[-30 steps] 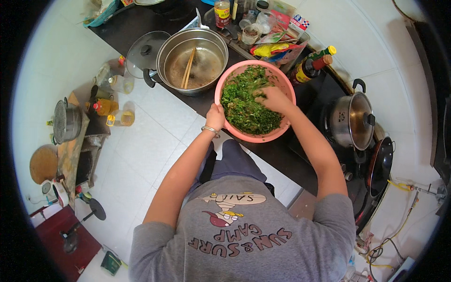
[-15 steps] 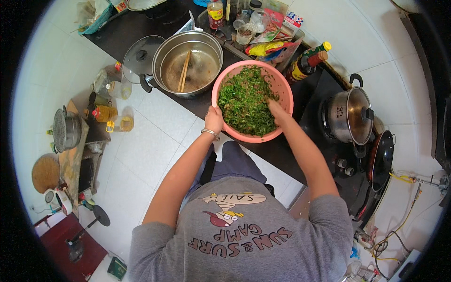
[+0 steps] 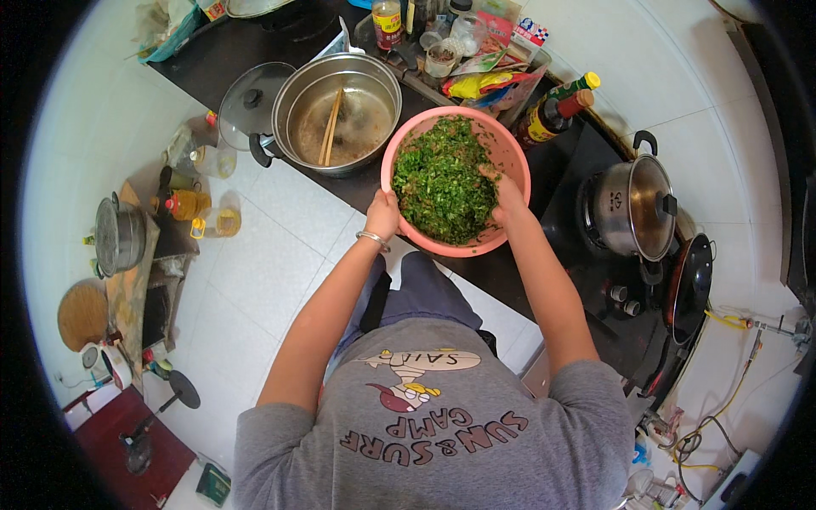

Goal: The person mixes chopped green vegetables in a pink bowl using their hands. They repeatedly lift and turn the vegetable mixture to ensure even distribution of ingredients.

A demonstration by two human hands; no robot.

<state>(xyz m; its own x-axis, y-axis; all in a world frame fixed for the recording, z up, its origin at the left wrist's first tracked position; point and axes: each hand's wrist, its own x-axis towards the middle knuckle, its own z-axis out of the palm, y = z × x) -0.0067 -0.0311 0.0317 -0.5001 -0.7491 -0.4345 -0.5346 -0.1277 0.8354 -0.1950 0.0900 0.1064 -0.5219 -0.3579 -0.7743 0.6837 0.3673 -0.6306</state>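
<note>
A pink plastic bowl (image 3: 510, 153) full of chopped green vegetables (image 3: 442, 183) rests on the dark countertop (image 3: 557, 195) in front of me. My left hand (image 3: 384, 214) grips the bowl's near-left rim; a metal bangle sits on that wrist. My right hand (image 3: 504, 191) lies at the right inner side of the bowl, fingers in the greens against the wall. Whether it holds any greens is hidden.
A large steel pot (image 3: 340, 110) with chopsticks (image 3: 330, 127) stands left of the bowl, its lid (image 3: 251, 102) beside it. Sauce bottles (image 3: 557, 110) and jars crowd the back. A lidded steel pot (image 3: 633, 208) and a black pan (image 3: 690, 289) sit right. Oil bottles (image 3: 204, 217) stand on the floor.
My right hand has slid from the middle of the greens to the bowl's right side. My left hand stays on the rim.
</note>
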